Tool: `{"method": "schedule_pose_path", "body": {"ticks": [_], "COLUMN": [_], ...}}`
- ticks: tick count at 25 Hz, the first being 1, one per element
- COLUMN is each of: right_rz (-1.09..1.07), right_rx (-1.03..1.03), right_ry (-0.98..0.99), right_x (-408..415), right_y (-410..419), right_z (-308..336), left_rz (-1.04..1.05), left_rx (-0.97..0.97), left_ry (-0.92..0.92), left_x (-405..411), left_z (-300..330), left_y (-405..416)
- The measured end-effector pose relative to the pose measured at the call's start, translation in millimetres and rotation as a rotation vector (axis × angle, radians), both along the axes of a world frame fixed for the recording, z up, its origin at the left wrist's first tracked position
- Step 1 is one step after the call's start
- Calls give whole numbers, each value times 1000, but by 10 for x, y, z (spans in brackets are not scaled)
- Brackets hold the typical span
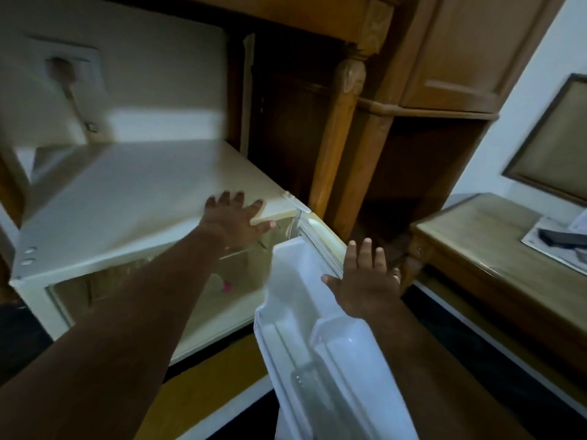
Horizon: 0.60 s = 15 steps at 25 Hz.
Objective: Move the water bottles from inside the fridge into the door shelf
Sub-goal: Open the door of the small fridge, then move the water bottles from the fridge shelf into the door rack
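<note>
A small white fridge (127,198) stands open below me. Its door (320,319) swings out to the right, showing white moulded shelves; a clear shelf rail (309,381) lies low on it. Inside the dim fridge I make out a blurred clear bottle with a pink cap (224,285). My left hand (236,217) rests flat, fingers spread, on the front right corner of the fridge top. My right hand (365,281) is spread open against the top outer edge of the door. Neither hand holds anything.
A carved wooden cabinet (346,122) rises behind and right of the fridge. A wooden side table (495,249) at the right carries papers and a dark remote (562,238). A wall socket with a plug and cable (65,69) sits behind the fridge.
</note>
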State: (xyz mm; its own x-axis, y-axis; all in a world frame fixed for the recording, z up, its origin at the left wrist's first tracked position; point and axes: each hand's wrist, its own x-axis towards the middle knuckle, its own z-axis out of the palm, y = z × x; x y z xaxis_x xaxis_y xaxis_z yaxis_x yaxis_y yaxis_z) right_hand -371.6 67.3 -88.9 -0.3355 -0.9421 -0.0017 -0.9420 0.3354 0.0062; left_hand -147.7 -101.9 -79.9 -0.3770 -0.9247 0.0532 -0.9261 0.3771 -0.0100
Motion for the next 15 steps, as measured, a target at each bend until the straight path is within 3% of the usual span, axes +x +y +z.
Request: {"method": "schedule_pose_path", "body": {"ticks": [15], "right_rz": [-65], "right_rx": [-73], "right_ry": [152], "right_x": [-777], "right_y": [-439], "right_z": [-113], "left_rz": [19], "left_rx": [-46], "left_ry": [26], "left_x": [-18], "left_z": [-64], "left_y": [-154]}}
